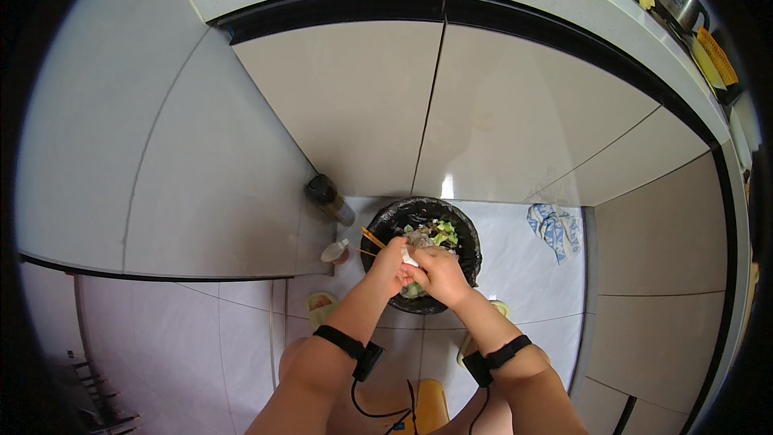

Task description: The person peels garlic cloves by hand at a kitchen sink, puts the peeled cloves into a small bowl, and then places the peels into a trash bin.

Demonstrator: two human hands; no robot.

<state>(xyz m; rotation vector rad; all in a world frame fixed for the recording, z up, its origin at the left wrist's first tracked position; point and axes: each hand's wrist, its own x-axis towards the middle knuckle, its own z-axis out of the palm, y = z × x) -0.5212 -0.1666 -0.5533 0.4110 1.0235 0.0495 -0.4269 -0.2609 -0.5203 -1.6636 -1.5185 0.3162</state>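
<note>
Both hands meet above a round trash bin lined with a black plastic bag (472, 241). My left hand (388, 267) and my right hand (441, 273) hold a small whitish piece (409, 255) between their fingers. It looks like a garlic bulb, but the fingers cover much of it. Below them, green and pale vegetable scraps (445, 232) lie inside the bin, partly hidden by the hands. Thin wooden sticks, like chopsticks (372, 237), jut up at the bin's left side.
A dark-capped bottle (329, 199) and a small container (336, 252) stand left of the bin, beside a grey panel (223, 193). Beige cabinet doors (513, 109) rise behind it. A blue-and-white cloth (554, 231) lies on the tiled floor at right. Cables hang from my forearm straps (506, 351).
</note>
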